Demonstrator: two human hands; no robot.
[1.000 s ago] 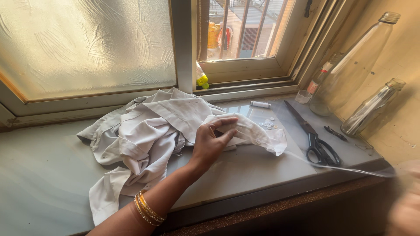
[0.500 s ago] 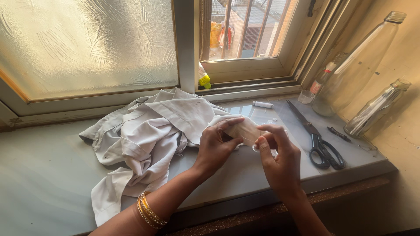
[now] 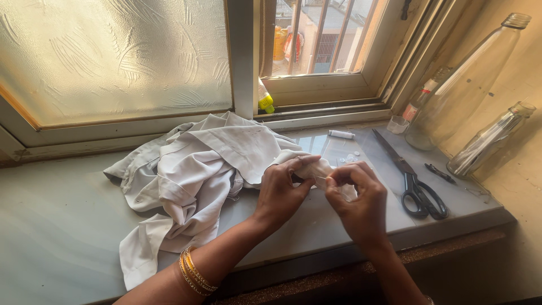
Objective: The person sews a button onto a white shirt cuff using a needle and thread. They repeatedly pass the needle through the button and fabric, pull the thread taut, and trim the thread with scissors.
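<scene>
Here, much of the detail sits hidden between the two hands: the fold of the shirt (image 3: 192, 164) they share is mostly covered by fingers, and a thin pale line between the thumbs may be a needle or thread, too fine to tell. The right forearm is cut off at the lower edge, and the left arm at the bangles (image 3: 193, 271). The left hand (image 3: 282, 189) is curled, fingers closed over the shirt's right-hand end, thumb pressed on top. The right hand (image 3: 355, 195) is nearly closed, thumb and forefinger pinching the same bit of cloth, its knuckles touching the left fingertips. The rest of the shirt lies crumpled on the sill (image 3: 56, 226), spreading left from the hands toward the frosted pane (image 3: 113, 56). Behind the hands, a few small buttons (image 3: 350, 158) are partly masked by the cloth; a white spool (image 3: 341, 134) lies just beyond. Black scissors (image 3: 412, 178) lie to the right, well apart from the hands, near two glass bottles (image 3: 468, 85) leaning on the wall.
</scene>
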